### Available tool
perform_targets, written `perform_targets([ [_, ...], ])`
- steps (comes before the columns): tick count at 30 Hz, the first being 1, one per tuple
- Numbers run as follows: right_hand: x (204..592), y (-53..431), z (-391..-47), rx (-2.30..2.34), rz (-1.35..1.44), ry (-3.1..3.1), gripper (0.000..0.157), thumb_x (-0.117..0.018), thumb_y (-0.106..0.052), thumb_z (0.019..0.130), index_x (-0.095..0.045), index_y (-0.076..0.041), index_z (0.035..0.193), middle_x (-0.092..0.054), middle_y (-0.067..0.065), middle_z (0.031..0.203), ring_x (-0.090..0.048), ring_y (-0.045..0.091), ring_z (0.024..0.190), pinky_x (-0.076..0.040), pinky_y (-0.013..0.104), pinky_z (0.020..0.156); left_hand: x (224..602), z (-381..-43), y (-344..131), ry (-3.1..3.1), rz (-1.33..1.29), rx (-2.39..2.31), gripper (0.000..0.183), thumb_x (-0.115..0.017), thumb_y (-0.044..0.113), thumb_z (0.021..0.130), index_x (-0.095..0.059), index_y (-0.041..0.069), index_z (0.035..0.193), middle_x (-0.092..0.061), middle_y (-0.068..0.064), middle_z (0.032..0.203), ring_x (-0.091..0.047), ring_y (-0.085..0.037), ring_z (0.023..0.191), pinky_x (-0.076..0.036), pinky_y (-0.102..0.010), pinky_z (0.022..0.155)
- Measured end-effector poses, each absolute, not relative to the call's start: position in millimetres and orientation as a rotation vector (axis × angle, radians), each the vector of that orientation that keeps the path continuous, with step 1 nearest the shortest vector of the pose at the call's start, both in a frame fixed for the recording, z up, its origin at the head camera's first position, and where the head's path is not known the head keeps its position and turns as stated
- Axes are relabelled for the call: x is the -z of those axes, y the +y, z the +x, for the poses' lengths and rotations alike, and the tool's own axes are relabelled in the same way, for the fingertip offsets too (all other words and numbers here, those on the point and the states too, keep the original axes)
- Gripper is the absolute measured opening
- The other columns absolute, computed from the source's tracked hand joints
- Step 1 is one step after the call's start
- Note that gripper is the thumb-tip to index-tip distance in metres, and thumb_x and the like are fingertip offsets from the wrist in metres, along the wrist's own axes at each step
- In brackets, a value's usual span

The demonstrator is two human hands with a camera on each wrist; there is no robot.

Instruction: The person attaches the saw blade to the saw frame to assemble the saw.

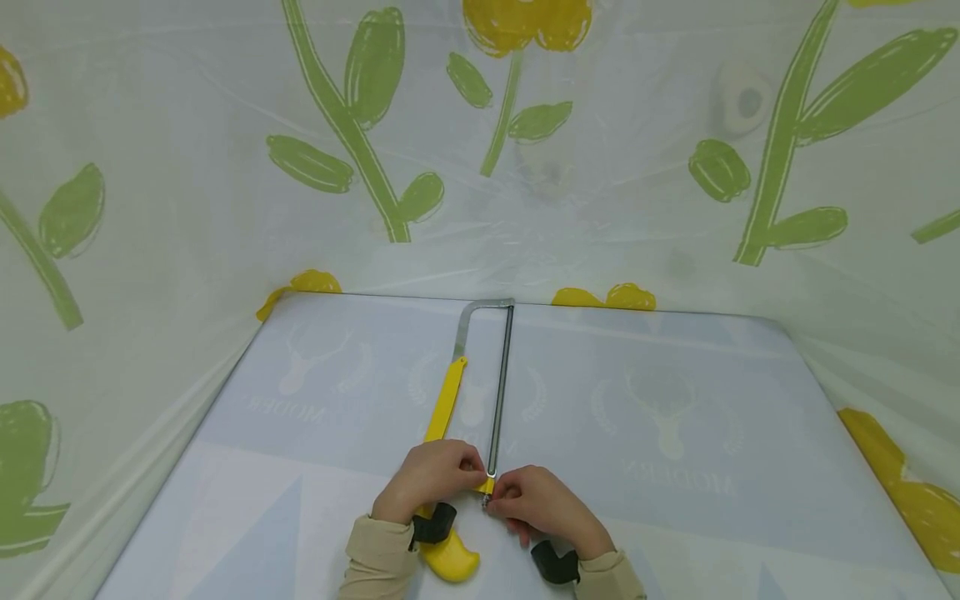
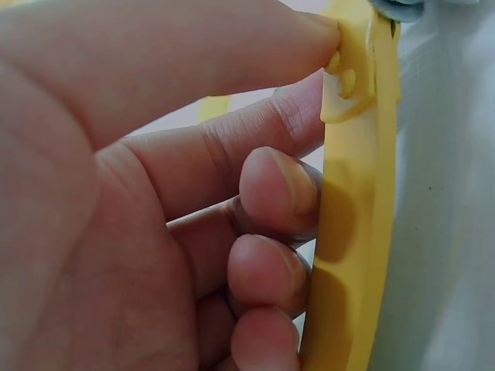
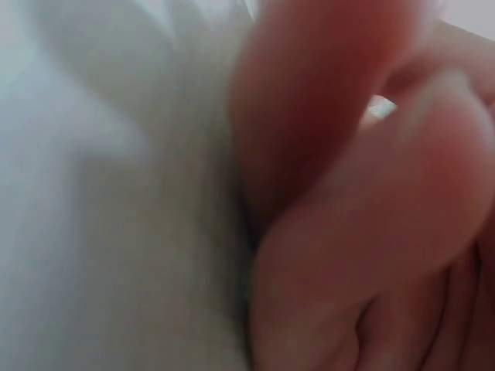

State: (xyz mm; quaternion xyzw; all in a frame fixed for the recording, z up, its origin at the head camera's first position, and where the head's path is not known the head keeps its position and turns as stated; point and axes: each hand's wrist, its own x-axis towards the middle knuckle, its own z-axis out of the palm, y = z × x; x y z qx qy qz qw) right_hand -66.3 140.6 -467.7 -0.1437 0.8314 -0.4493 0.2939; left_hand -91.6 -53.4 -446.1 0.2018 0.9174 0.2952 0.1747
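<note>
A hacksaw (image 1: 446, 402) with a yellow and grey frame lies on the table, its blade (image 1: 501, 392) running along the right side. My left hand (image 1: 437, 473) pinches the frame's yellow lower end beside the blade. In the left wrist view, thumb and index finger meet on the yellow piece (image 2: 356, 154), the other fingers curled alongside. At the small metal tension nut (image 1: 486, 502) below the blade, my right hand (image 1: 546, 505) has thumb and fingers pinched together. Those fingers fill the right wrist view, blurred, and hide what they hold. The yellow handle (image 1: 452, 560) shows below my left wrist.
A pale patterned cloth covers the table (image 1: 720, 417). Behind it and along both sides hangs a white sheet (image 1: 615, 167) printed with green leaves and yellow flowers. Black wrist mounts (image 1: 435, 523) sit on both wrists, close to the handle.
</note>
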Motion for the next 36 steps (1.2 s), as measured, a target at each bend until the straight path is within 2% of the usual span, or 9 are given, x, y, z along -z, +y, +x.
perform_targets([
  [6,467.7,141.9,-67.9,1.2,-0.39,2.164,0.016,-0.062,-0.032,0.085,-0.066,-0.017,0.081,-0.061,0.001,0.057,-0.051,0.014,0.039,-0.038,0.026,0.039,445.0,-91.3,-53.3,2.604,0.574,-0.837,0.009,-0.062,0.029,0.082,-0.066,0.025,0.076,-0.055,0.015,0.067,-0.047,-0.004,0.06,-0.038,-0.023,0.058],
  [12,468.1,142.1,-67.4,1.178,-0.39,2.185,0.028,-0.059,-0.043,0.085,-0.066,-0.017,0.076,-0.06,0.0,0.056,-0.051,0.014,0.039,-0.037,0.026,0.038,445.1,-91.1,-53.3,2.604,0.575,-0.839,0.009,-0.061,0.029,0.082,-0.066,0.024,0.076,-0.055,0.015,0.067,-0.047,-0.004,0.06,-0.038,-0.023,0.058],
  [16,466.9,141.2,-66.7,1.177,-0.394,2.206,0.031,-0.058,-0.043,0.086,-0.066,-0.016,0.074,-0.059,0.0,0.055,-0.051,0.015,0.038,-0.036,0.026,0.037,446.0,-91.4,-53.2,2.61,0.582,-0.837,0.009,-0.062,0.029,0.082,-0.066,0.025,0.076,-0.055,0.015,0.067,-0.047,-0.004,0.06,-0.038,-0.023,0.057],
  [25,467.0,140.9,-67.9,1.218,-0.372,2.151,0.018,-0.06,-0.03,0.088,-0.064,-0.013,0.081,-0.059,0.002,0.056,-0.05,0.014,0.039,-0.041,0.027,0.041,447.8,-91.6,-53.6,2.608,0.581,-0.836,0.009,-0.062,0.03,0.083,-0.066,0.025,0.077,-0.055,0.015,0.068,-0.047,-0.004,0.06,-0.038,-0.023,0.058],
  [36,470.5,140.7,-67.6,1.223,-0.378,2.214,0.014,-0.063,-0.029,0.085,-0.062,-0.016,0.08,-0.055,-0.002,0.053,-0.05,0.013,0.036,-0.038,0.026,0.038,448.1,-91.8,-53.4,2.612,0.587,-0.836,0.009,-0.062,0.03,0.083,-0.066,0.025,0.077,-0.056,0.015,0.069,-0.048,-0.003,0.061,-0.039,-0.023,0.059],
])
